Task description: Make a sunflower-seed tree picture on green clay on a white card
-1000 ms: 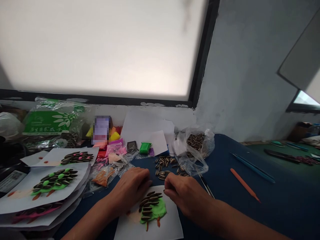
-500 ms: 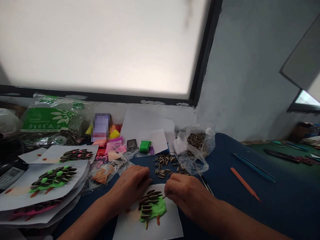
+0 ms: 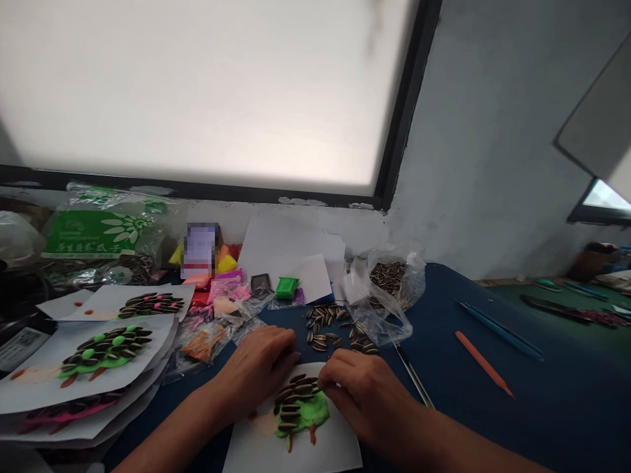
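Observation:
A white paper sheet (image 3: 335,443) lies before me, bearing a green clay hedgehog body (image 3: 313,410) with brown legs and a pale face. Dark striped sunflower seeds (image 3: 290,408) stand in rows over its left and upper part. My left hand (image 3: 263,358) rests with bent fingers on the sheet's upper left edge, steadying it; its fingertips are partly hidden. My right hand (image 3: 362,387) pinches at the upper right of the green clay, on a sunflower seed mostly covered by the fingers. Loose sunflower seeds (image 3: 323,328) lie just beyond both hands.
Finished seed pictures (image 3: 106,348) are stacked at left. Clay packets (image 3: 229,289), a green clay block (image 3: 286,288) and a plastic bag of seeds (image 3: 389,276) sit toward the wall. At right lie an orange tool (image 3: 483,363), a blue tool (image 3: 500,330) and a slim metallic tool (image 3: 414,378).
My right hand has shifted slightly left and down, its fingertips now against the seeds at the clay's upper right. My left hand stays in place.

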Available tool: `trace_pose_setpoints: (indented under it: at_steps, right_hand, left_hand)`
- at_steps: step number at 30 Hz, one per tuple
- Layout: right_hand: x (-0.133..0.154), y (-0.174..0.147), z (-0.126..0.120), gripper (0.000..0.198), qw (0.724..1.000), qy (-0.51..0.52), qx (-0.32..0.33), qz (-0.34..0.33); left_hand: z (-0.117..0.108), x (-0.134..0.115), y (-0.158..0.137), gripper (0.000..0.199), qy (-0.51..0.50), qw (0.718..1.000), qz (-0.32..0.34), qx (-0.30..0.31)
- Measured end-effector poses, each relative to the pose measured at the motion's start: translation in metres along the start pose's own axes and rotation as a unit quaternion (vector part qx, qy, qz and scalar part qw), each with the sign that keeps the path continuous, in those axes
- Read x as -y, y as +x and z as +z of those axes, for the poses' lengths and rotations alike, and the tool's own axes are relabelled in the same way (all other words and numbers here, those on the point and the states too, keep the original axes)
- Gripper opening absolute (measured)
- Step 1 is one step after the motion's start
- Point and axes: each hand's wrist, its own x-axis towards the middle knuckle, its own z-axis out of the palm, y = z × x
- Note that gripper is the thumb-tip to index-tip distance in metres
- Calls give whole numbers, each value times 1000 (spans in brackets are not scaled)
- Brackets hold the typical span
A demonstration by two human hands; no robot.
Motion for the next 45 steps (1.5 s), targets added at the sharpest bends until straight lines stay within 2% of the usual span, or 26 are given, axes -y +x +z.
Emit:
trace_pose_setpoints:
  at_steps: [25, 29, 33, 37, 39, 45]
  right_hand:
    - [-1, 0, 12, 18, 995, -97, 31, 3]
    - [5, 1, 7, 19, 994, -97, 52, 18]
    - [8, 5, -9, 8, 992, -111, 41, 40]
    - [-8, 16, -26, 16, 987, -124, 20, 103]
    - [-19, 21, -29, 16, 987, -114, 19, 112]
    - [-36, 39, -21, 14, 986, -116, 32, 117]
  left_hand:
    - [2, 0, 0, 24, 4, 1000, 16, -15]
    - [2, 0, 0, 23, 2, 1000, 11, -7]
    - [3, 1, 0, 24, 7, 1000, 15, -6]
    - [0, -1, 0, 23, 7, 1000, 13, 6]
    - [-1, -2, 0, 23, 6, 1000, 12, 11]
    - [-1, -2, 0, 24, 2, 1000, 5, 15]
